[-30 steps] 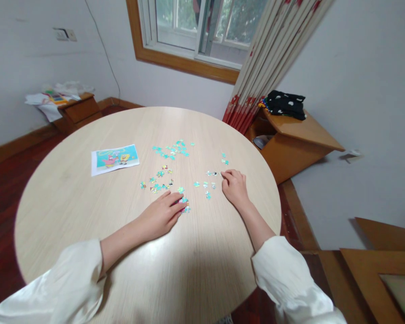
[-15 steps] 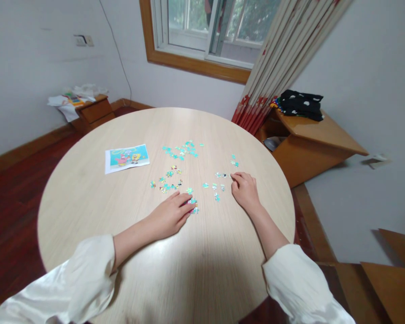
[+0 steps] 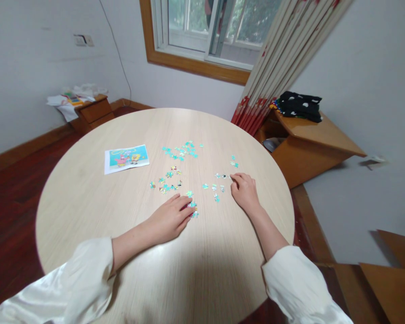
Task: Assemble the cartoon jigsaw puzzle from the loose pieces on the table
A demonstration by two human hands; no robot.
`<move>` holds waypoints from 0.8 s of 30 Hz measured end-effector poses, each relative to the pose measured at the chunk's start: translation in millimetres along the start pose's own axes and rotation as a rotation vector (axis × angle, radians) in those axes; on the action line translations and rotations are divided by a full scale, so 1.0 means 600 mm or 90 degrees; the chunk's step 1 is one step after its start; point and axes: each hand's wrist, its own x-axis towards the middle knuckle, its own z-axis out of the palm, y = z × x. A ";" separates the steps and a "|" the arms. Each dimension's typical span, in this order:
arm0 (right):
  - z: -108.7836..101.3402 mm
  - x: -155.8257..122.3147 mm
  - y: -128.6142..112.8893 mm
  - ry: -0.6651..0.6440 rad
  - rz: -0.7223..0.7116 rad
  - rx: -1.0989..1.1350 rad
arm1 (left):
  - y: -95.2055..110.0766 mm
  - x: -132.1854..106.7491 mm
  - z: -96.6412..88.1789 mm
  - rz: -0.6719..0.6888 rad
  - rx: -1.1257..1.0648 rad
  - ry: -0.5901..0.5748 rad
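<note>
My left hand (image 3: 168, 219) lies palm down with its fingers stretched out. Its fingertips rest on a small cluster of joined puzzle pieces (image 3: 194, 211), partly hidden beneath them. To the right, my right hand (image 3: 245, 192) has thumb and forefinger pinched together on a small pale puzzle piece (image 3: 231, 177), mostly covered by the fingertips. Just left of that pinch are a few loose whitish puzzle pieces (image 3: 218, 176). Below these lie more pale and turquoise pieces (image 3: 214, 187). A loose greenish piece (image 3: 189, 194) sits just above my left fingertips.
On the round wooden table (image 3: 128, 279), a printed cartoon picture (image 3: 127, 159) lies at the left. Turquoise pieces (image 3: 185, 150) are scattered toward the back, with mixed-colour pieces (image 3: 169, 186) nearer. Two turquoise pieces (image 3: 234, 164) lie beyond my right hand. A wooden cabinet (image 3: 310, 148) stands right.
Both hands hold nearly the same places. My left hand has shifted very slightly, and the view has moved a little. The loose pieces look unmoved.
</note>
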 end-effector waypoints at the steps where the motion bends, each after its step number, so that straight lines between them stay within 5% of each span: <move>1: 0.000 0.000 0.000 -0.002 0.000 0.000 | 0.000 0.000 0.000 0.000 0.000 0.000; 24: 0.000 0.000 0.000 -0.003 -0.005 0.020 | -0.003 -0.003 0.003 -0.010 -0.013 -0.017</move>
